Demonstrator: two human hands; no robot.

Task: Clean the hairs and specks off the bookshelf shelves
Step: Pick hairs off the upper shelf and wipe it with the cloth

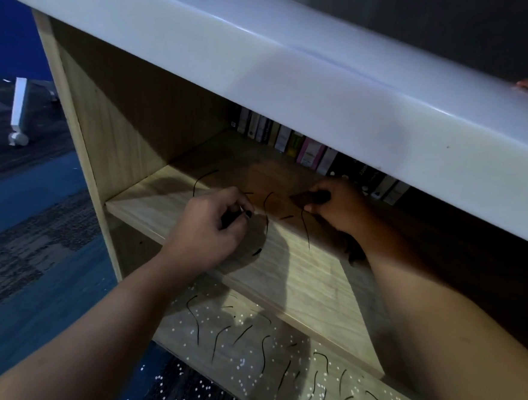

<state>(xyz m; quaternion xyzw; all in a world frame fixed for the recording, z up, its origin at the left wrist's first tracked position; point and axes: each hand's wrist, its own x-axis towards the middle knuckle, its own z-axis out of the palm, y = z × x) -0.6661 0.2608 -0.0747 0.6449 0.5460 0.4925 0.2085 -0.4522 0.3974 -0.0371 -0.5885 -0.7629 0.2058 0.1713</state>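
A light wooden upper shelf [310,284] carries several long dark hairs [306,231]. My left hand [210,227] rests at the shelf's front, its fingers curled and pinching a small bunch of dark hairs [238,216]. My right hand [337,205] lies further back in shadow and grips a dark brown cloth [309,199] pressed onto the shelf. The lower shelf [246,351] is strewn with several dark hairs [264,350] and many white specks.
A row of books [310,148] stands at the back of the upper shelf. A thick white top [296,74] overhangs the bookshelf. A wooden side panel [83,131] bounds the left. Blue carpet and a white wheeled leg [19,111] lie to the left.
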